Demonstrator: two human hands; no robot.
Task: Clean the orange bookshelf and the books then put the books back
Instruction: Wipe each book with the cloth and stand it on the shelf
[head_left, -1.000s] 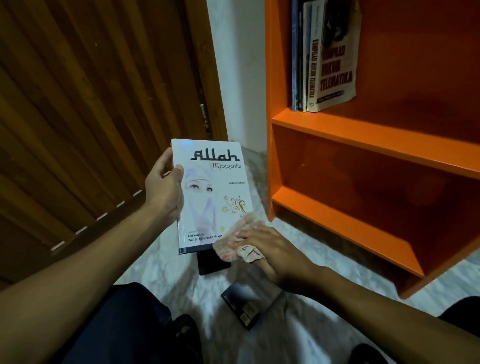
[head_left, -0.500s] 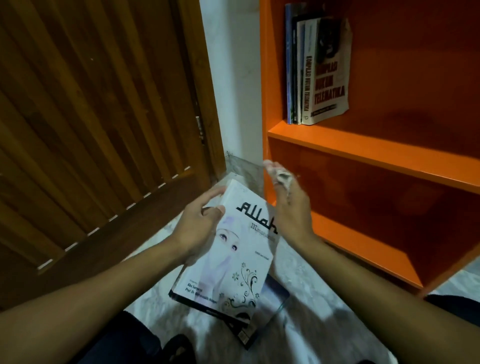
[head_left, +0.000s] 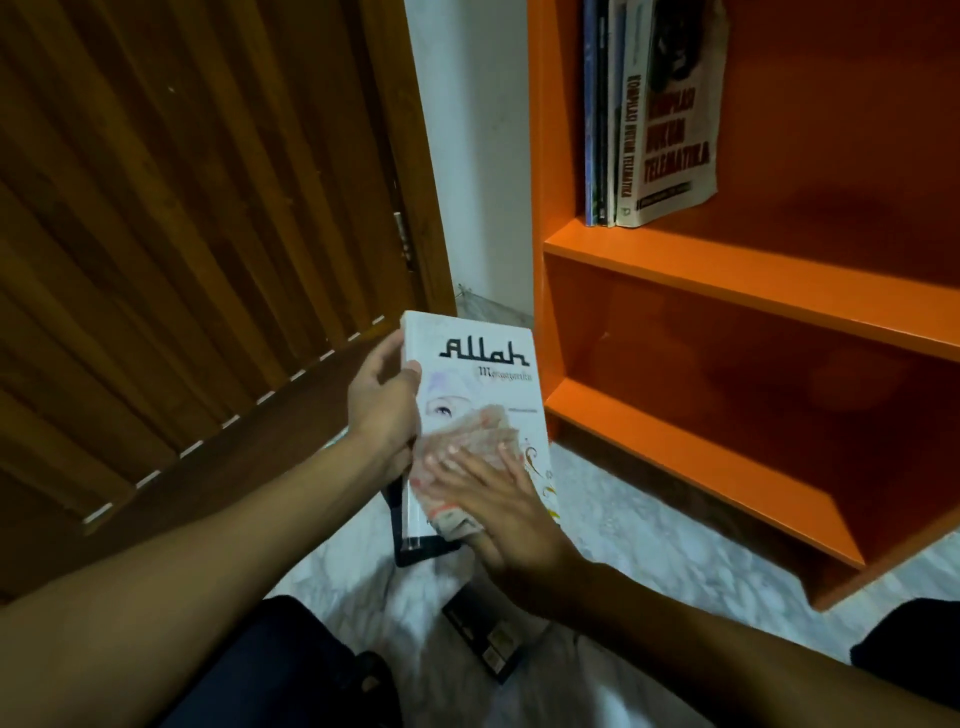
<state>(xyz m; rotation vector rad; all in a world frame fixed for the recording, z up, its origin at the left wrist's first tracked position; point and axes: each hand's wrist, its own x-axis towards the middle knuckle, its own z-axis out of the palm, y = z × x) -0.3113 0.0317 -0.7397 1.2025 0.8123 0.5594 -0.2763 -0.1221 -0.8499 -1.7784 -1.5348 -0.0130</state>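
Observation:
My left hand (head_left: 384, 410) grips the spine edge of a white book (head_left: 483, 364) titled "Allah", held cover-up in front of me. My right hand (head_left: 488, 493) lies flat on the lower half of the cover, fingers straight, pressing a crumpled pinkish cloth (head_left: 467, 431) against it. The orange bookshelf (head_left: 727, 270) stands to the right. Several books (head_left: 654, 114) stand upright at the left end of its upper shelf. The lower shelf holds nothing.
Two dark books lie on the pale marble floor (head_left: 649, 545): one (head_left: 415, 551) under the held book, another (head_left: 483, 644) nearer to me. A brown slatted wooden door (head_left: 182, 234) fills the left. A white wall strip (head_left: 467, 156) separates door and shelf.
The white book has been raised from its low tilted position and turned upright toward me. My right hand came down from the book's top edge and now presses the cloth on the cover.

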